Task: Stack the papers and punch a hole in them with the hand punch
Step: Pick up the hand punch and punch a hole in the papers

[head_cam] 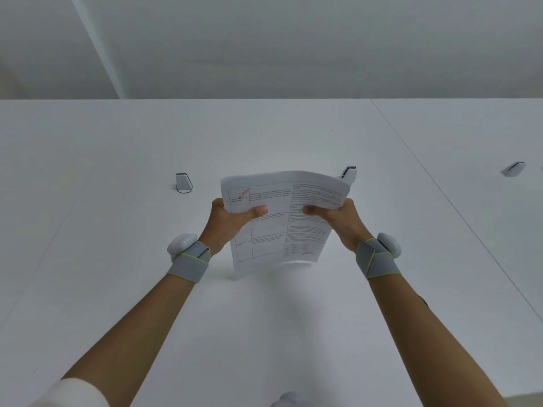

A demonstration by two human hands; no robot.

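Observation:
A stack of printed papers (279, 227) stands upright on its lower edge on the white table (264, 318), its top bending away from me. My left hand (232, 221) grips the stack's left side with the thumb across the front. On the right side my right hand (338, 221) holds it the same way. The sheets carry table lines, small text and a red stamp near the top left. No hand punch is clearly identifiable in view.
A small white wedge-shaped device (183, 182) sits on the table behind and left of the papers. A similar one (349, 173) peeks out behind the stack's top right corner, and a third (513, 168) lies far right. A table seam runs diagonally on the right.

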